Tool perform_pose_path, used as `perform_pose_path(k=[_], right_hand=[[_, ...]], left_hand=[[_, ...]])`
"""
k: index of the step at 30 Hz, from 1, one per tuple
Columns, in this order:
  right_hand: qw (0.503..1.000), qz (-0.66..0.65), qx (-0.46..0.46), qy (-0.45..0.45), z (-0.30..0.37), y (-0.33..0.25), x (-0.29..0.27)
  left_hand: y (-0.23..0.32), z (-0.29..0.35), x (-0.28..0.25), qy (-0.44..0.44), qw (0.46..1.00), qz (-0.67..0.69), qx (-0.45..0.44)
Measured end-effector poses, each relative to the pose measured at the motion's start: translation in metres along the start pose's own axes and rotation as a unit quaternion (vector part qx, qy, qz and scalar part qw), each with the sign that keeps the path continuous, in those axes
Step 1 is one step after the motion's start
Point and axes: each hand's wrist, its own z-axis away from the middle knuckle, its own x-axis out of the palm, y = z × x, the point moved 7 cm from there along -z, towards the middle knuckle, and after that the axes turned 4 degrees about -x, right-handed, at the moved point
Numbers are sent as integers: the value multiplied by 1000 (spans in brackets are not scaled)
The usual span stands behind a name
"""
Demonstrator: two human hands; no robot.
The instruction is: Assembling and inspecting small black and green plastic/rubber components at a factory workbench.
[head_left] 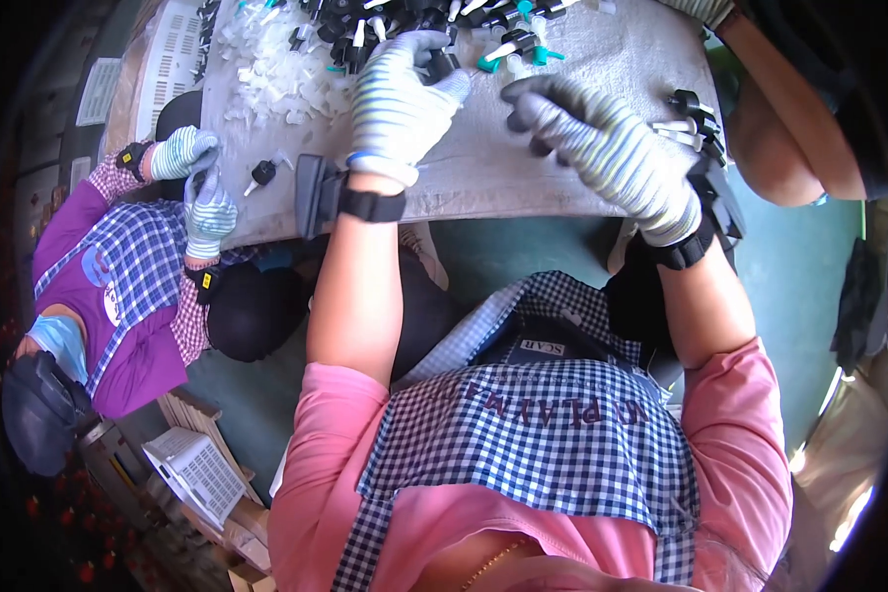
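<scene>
My left hand [397, 109], in a striped glove with grey fingertips, is over the far part of the table. Its thumb and fingers close round a small black cap-like part [443, 65]. To the right, my right hand [607, 148] is in a matching glove, held above the table with its fingers curled together. Whatever may be between those fingertips is hidden. Beyond both hands lies a heap of black plastic pump heads [355, 28] with white stems. Several teal pieces [489, 63] are mixed in near its right side.
Translucent white plastic pieces [276, 74] form a pile on the left of the covered table [503, 187]. A co-worker [118, 266] sits left, gloved hands together beside a loose black part [262, 173]. Black parts [696, 113] lie at the right edge, near another person's arm [789, 89].
</scene>
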Motion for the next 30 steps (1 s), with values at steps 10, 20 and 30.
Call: perform_pose_path(k=[10, 20, 30], right_hand=[[921, -330, 201, -55, 14, 48, 79], [952, -222, 198, -79, 6, 51, 78], [961, -179, 196, -72, 2, 49, 72]], left_hand=[[9, 43, 9, -261, 944, 184, -85], [-44, 14, -54, -1, 997, 35, -67], [-61, -3, -25, -57, 973, -218, -57]])
